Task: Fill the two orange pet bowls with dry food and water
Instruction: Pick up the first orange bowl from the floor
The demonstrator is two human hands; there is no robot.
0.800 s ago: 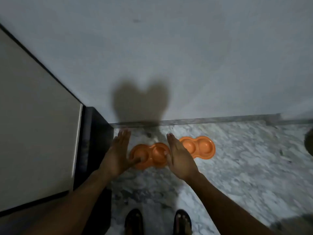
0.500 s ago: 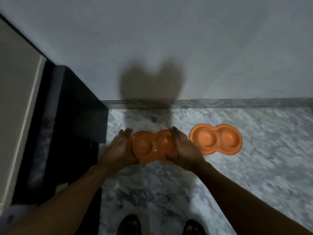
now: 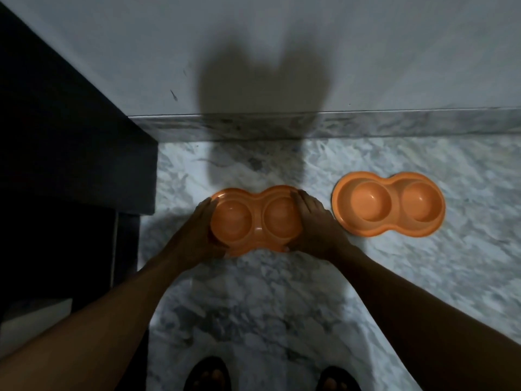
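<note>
Whereas fingers lay looser before, left hand and right hand now clamp the double bowl.

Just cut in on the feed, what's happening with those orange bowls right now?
A person stands over a marble floor by the wall, gripping the left double bowl at both ends: left hand on its left end, right hand on its right. The right double bowl sits untouched on the floor beside it. All four wells look empty; no food or water is in sight.
</note>
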